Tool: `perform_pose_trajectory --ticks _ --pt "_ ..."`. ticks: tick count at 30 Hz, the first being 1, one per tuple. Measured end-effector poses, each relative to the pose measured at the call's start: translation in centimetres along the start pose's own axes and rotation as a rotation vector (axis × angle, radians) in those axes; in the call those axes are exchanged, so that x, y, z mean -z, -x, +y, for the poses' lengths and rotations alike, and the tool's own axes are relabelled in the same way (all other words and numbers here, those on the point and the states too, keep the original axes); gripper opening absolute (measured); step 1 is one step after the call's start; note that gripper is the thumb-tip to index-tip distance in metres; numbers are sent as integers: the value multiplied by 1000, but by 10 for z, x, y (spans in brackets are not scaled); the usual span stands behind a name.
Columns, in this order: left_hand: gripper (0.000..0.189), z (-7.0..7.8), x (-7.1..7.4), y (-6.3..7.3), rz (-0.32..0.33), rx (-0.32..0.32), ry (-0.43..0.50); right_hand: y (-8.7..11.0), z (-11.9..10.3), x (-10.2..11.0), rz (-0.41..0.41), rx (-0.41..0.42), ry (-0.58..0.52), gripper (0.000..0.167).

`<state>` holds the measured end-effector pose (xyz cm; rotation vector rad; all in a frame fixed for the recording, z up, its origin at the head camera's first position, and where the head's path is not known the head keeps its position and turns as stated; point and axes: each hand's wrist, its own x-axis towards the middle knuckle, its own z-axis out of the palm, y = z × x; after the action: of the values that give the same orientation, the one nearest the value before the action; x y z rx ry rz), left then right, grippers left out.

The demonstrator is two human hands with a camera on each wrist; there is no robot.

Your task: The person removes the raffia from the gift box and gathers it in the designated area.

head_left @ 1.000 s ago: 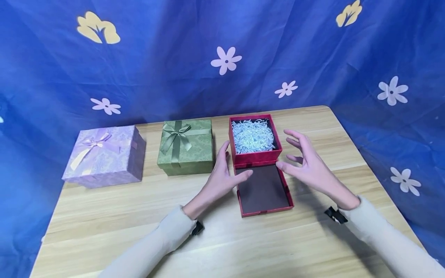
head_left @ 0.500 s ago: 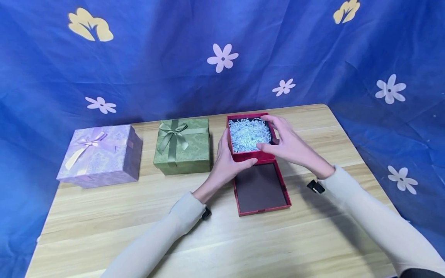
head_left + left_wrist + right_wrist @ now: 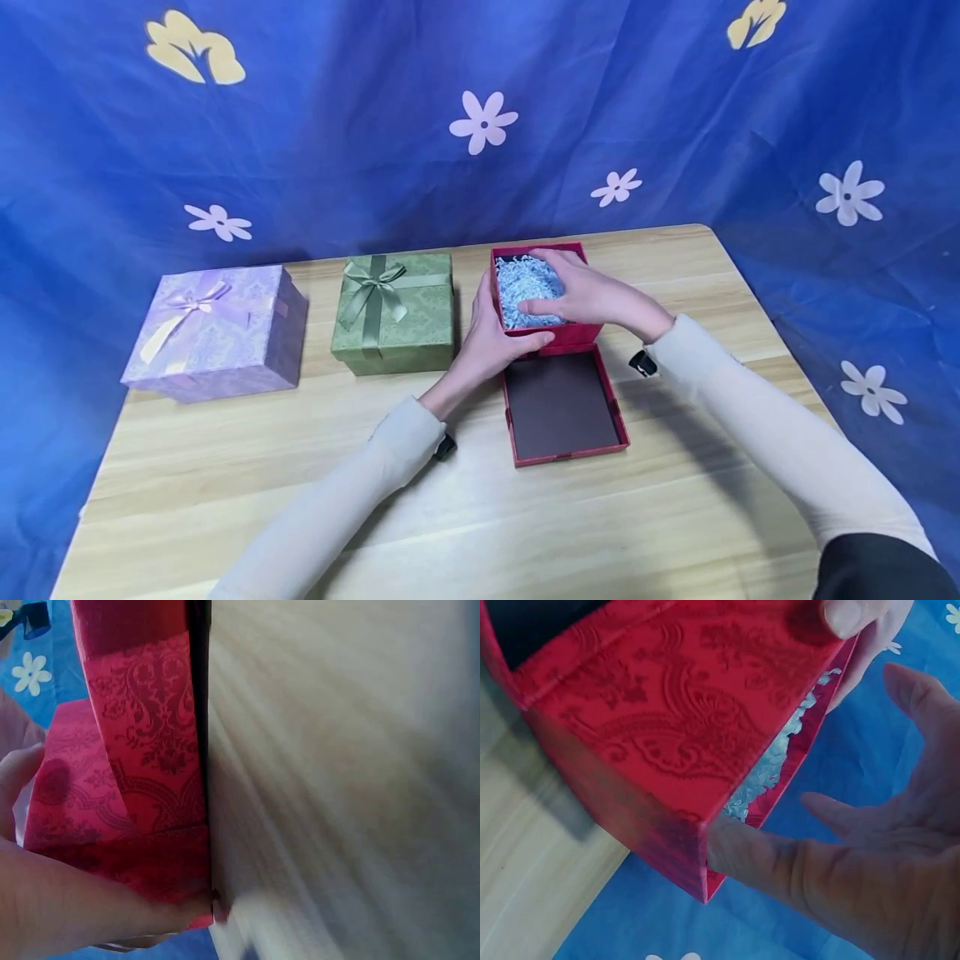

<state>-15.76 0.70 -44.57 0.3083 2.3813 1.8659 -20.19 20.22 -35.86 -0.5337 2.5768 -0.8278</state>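
A red patterned gift box [image 3: 573,335] stands uncovered at the back of the table, filled with light blue shredded paper [image 3: 521,287]. Its dark-lined lid [image 3: 562,408] lies right against the front, inner side up. My left hand [image 3: 483,346] grips the box by its front left corner, thumb [image 3: 844,615] on the front face and fingers along the left side. Over the paper reaches my right hand [image 3: 588,292], fingers and thumb spread. In the right wrist view one of its fingers [image 3: 742,851] dips inside the box edge; its tip is hidden.
A green gift box [image 3: 397,325] with a ribbon bow sits left of the red one. Further left is a lilac gift box [image 3: 217,333], also with a bow. Behind the wooden table [image 3: 300,483] hangs a blue flowered cloth [image 3: 360,125].
My right hand has moved left from beside the red box to over the shredded paper. The left hand has closed in on the box's corner.
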Motion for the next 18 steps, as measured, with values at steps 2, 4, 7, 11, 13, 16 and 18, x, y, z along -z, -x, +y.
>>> perform_pose_trajectory --ticks 2,4,7,11,13,16,18 --pt "139 1 1 -4 -14 6 12 -9 -1 1 -34 -27 20 100" --pt "140 0 2 -7 -24 10 20 -18 -1 0 -70 -54 52 102" --pt "140 -1 2 -10 -30 24 31 -28 0 -4 -111 -86 93 106" --pt "140 -4 1 -11 -33 27 45 -37 6 -11 -136 -111 135 110" --pt "140 -5 1 -11 -32 28 58 -41 11 -15 -151 -111 154 110" --pt "140 -6 0 -10 -28 35 73 -45 17 -19 -179 -101 163 108" --pt "140 -6 0 -10 -26 43 60 -48 22 -21 -194 -84 156 108"
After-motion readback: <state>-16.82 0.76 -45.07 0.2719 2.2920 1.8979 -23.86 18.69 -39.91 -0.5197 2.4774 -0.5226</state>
